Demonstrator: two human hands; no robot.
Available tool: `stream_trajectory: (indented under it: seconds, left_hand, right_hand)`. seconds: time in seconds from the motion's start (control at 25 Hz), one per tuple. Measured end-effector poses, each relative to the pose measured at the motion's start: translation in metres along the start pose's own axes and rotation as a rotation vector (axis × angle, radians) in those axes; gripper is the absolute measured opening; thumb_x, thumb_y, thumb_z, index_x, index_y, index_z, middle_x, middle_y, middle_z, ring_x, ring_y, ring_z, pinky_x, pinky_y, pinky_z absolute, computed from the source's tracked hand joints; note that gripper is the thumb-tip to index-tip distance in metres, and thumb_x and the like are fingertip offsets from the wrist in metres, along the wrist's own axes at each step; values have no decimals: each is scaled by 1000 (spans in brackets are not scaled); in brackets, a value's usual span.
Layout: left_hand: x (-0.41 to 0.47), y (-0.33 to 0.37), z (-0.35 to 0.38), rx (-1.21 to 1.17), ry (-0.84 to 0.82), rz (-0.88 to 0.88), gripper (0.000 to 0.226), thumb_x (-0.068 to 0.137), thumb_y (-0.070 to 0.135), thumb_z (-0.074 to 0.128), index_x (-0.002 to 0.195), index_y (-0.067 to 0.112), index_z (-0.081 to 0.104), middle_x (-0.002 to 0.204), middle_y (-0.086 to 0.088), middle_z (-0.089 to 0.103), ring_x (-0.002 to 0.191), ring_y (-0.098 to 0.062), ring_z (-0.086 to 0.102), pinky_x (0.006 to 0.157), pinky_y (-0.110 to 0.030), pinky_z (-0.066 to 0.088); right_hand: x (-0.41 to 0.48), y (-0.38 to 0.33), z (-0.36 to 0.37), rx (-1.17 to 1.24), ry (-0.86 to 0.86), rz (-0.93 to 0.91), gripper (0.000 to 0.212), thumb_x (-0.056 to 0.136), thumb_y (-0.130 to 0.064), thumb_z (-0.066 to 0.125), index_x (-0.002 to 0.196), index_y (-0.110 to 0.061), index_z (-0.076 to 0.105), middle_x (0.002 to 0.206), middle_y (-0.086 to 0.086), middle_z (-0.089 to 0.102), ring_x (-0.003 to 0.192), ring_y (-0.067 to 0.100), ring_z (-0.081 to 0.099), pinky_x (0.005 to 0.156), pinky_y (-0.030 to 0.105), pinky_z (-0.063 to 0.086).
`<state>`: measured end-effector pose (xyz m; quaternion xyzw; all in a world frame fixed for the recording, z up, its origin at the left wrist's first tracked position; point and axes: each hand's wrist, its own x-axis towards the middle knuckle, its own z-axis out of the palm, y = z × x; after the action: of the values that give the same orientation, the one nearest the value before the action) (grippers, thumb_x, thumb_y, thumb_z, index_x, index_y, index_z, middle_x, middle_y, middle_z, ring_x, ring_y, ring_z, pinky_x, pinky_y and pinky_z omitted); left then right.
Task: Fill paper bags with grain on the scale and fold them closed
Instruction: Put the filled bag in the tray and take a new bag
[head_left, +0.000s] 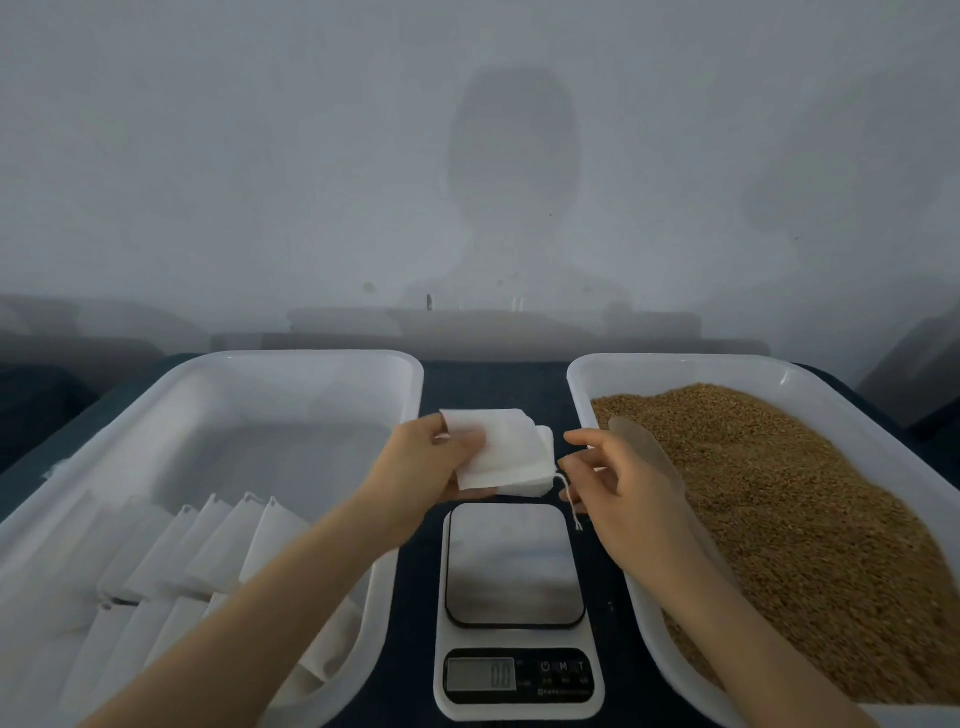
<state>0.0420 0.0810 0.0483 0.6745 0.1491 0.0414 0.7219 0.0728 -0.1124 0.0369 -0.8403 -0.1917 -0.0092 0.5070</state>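
Note:
My left hand (434, 460) grips a flat white paper bag (511, 457) above the far end of the scale (514, 603). A thin drawstring (569, 501) hangs from the bag's right corner, and my right hand (618, 486) pinches it with curled fingers. The scale's steel platform is bare and its display is lit. Brown grain (810, 519) fills the white tray (587, 379) on the right, with a translucent scoop (644, 447) lying in it behind my right hand.
A white tray (311, 358) on the left holds several empty white bags (208, 545) in rows at its near end. Both trays and the scale sit on a dark tabletop (493, 384). A pale wall stands behind.

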Motion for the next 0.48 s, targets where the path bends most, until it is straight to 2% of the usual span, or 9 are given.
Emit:
stream_trajectory:
  seconds: [0.12, 0.24, 0.4, 0.48]
  left_hand:
    - [-15, -9, 2, -150, 14, -106, 10, 94, 14, 58, 98, 10, 66, 94, -5, 70, 78, -16, 72, 61, -25, 57]
    - [-15, -14, 4, -130, 90, -102, 18, 97, 11, 52, 109, 3, 62, 100, -8, 68, 90, -20, 68, 69, -30, 58]
    - [-20, -18, 9, -124, 86, -95, 18, 96, 9, 53, 111, 5, 60, 110, -9, 65, 98, -24, 66, 73, -33, 59]
    - [-23, -19, 12, -87, 108, -60, 16, 95, 11, 55, 110, 10, 61, 109, -6, 66, 99, -23, 66, 78, -36, 59]
  right_hand:
    - [-1, -2, 4, 267, -217, 84, 35, 91, -27, 57, 124, -24, 47, 88, 1, 72, 78, 13, 70, 70, 25, 57]
    - [-3, -3, 0, 532, -338, 177, 48, 77, -36, 66, 122, -29, 47, 94, 6, 73, 87, 22, 71, 72, 26, 57]
    - [0, -1, 0, 494, -279, 175, 52, 84, -14, 68, 130, -24, 45, 93, 5, 73, 88, 21, 71, 71, 23, 56]
    - [1, -1, 2, 453, -236, 194, 50, 86, -13, 66, 130, -23, 45, 90, 3, 74, 85, 19, 71, 70, 25, 57]
